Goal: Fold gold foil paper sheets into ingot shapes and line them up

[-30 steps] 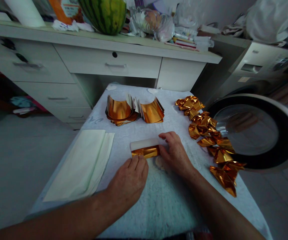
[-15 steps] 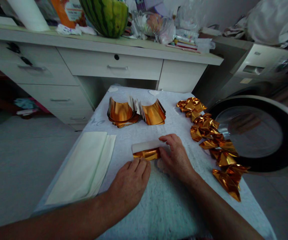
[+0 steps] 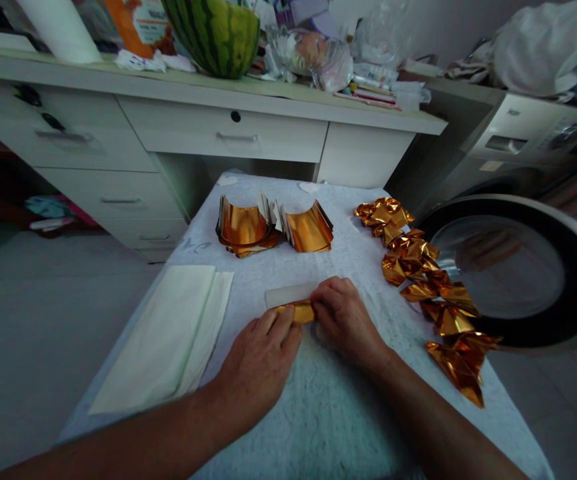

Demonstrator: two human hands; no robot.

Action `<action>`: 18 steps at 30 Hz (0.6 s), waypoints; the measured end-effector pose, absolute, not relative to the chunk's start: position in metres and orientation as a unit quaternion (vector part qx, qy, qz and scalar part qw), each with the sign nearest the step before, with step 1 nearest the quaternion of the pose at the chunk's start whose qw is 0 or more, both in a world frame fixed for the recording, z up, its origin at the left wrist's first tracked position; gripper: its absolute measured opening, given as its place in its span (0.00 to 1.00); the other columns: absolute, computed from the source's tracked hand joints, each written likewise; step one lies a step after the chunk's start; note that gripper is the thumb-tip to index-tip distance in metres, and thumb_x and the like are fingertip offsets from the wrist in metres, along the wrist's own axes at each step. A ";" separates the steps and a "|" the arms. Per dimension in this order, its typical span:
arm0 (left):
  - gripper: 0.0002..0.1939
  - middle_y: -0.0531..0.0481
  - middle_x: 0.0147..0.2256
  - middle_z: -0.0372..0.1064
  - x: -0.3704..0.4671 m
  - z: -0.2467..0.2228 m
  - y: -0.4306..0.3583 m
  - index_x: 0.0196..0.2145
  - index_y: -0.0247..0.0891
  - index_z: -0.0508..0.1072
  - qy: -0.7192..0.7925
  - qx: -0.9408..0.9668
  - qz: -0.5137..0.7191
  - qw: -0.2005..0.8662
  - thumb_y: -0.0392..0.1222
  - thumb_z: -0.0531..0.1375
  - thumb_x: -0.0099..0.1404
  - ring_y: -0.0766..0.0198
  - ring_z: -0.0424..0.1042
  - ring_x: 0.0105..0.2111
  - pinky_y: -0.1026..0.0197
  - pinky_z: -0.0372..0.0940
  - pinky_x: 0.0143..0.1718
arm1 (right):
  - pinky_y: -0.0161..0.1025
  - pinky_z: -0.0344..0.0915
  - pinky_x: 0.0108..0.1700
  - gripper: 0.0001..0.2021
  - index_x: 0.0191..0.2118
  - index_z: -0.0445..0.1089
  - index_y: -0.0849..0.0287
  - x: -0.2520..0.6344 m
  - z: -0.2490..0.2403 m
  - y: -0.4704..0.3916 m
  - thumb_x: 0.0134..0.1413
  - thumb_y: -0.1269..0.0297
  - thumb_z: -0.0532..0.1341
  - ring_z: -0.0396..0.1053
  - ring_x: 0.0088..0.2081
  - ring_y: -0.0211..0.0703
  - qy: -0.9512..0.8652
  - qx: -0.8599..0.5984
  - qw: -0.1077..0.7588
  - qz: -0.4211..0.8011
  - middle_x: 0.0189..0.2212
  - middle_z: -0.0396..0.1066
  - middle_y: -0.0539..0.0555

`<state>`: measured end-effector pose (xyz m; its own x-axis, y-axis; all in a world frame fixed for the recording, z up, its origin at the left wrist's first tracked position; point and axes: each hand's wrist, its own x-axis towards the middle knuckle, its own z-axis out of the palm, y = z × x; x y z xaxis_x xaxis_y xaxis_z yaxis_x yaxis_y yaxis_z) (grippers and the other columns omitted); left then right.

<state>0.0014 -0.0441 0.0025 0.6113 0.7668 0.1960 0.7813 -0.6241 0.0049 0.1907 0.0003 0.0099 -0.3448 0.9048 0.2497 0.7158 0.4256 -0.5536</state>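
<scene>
A small sheet of gold foil paper (image 3: pixel 302 312) lies on the cloth-covered table, partly rolled or folded; its pale side shows as a strip along the far edge. My left hand (image 3: pixel 267 347) is closed on the near left part of the foil, fingertips pressed to it. At the right end, my right hand (image 3: pixel 342 313) pinches the foil between thumb and fingers. Beyond the hands stand two curved stacks of gold foil sheets, a left stack (image 3: pixel 244 227) and a right stack (image 3: pixel 308 229). Folded gold foil pieces (image 3: pixel 411 257) run down the right side.
Folded white paper sheets (image 3: pixel 161 333) lie at the table's left. Behind the table is a white desk (image 3: pixel 268 137) bearing a cut watermelon (image 3: pixel 215 37) and plastic bags. An open washing machine door (image 3: pixel 513 270) stands close to the table's right edge.
My right fingers have moved down and left from above the foil and closed on its right end. My left fingers have moved up onto the foil. The gold part looks narrower and more rolled.
</scene>
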 end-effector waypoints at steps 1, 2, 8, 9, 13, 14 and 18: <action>0.16 0.38 0.53 0.70 0.001 0.003 -0.043 0.48 0.34 0.73 -0.432 -0.896 -0.095 0.025 0.26 0.56 0.63 0.51 0.70 0.47 0.49 0.70 0.45 | 0.45 0.60 0.45 0.08 0.36 0.72 0.59 0.190 0.008 0.001 0.57 0.75 0.56 0.63 0.40 0.47 -0.804 -0.506 0.256 0.176 0.36 0.69 0.55; 0.15 0.39 0.52 0.70 0.001 0.004 -0.041 0.47 0.34 0.74 -0.432 -0.896 -0.100 0.010 0.27 0.56 0.64 0.52 0.70 0.46 0.49 0.70 0.45 | 0.45 0.60 0.45 0.09 0.37 0.73 0.58 0.190 0.007 0.001 0.57 0.75 0.56 0.63 0.40 0.47 -0.806 -0.509 0.246 0.173 0.36 0.70 0.55; 0.13 0.44 0.46 0.73 0.000 0.004 -0.031 0.47 0.34 0.72 -0.426 -0.893 -0.138 -0.044 0.30 0.57 0.65 0.53 0.69 0.45 0.48 0.68 0.47 | 0.46 0.60 0.46 0.09 0.38 0.73 0.60 0.192 0.003 0.004 0.54 0.76 0.58 0.63 0.42 0.48 -0.789 -0.539 0.260 0.138 0.40 0.69 0.57; 0.13 0.44 0.45 0.73 0.000 0.004 -0.030 0.47 0.34 0.72 -0.426 -0.894 -0.134 -0.046 0.30 0.57 0.65 0.54 0.69 0.44 0.49 0.68 0.47 | 0.46 0.60 0.45 0.10 0.38 0.73 0.61 0.192 0.004 0.004 0.53 0.77 0.58 0.63 0.42 0.48 -0.787 -0.537 0.271 0.133 0.40 0.68 0.58; 0.10 0.45 0.43 0.73 0.000 0.005 -0.025 0.44 0.36 0.73 -0.432 -0.891 -0.131 -0.057 0.30 0.56 0.66 0.55 0.69 0.41 0.50 0.69 0.44 | 0.45 0.61 0.45 0.09 0.40 0.72 0.62 0.187 0.012 -0.002 0.56 0.77 0.57 0.63 0.43 0.48 -0.796 -0.509 0.304 0.126 0.41 0.68 0.59; 0.10 0.45 0.43 0.73 0.000 0.005 -0.024 0.43 0.36 0.73 -0.431 -0.890 -0.134 -0.067 0.30 0.56 0.66 0.55 0.69 0.42 0.50 0.69 0.44 | 0.45 0.60 0.45 0.08 0.39 0.73 0.62 0.185 0.016 -0.004 0.57 0.76 0.57 0.63 0.42 0.48 -0.805 -0.495 0.300 0.130 0.40 0.69 0.58; 0.07 0.45 0.43 0.72 -0.002 0.005 -0.022 0.40 0.37 0.74 -0.429 -0.882 -0.166 -0.105 0.31 0.58 0.65 0.54 0.68 0.44 0.49 0.69 0.46 | 0.46 0.60 0.46 0.06 0.34 0.73 0.61 0.171 0.039 -0.014 0.60 0.70 0.59 0.64 0.41 0.46 -0.853 -0.449 0.206 0.168 0.37 0.70 0.55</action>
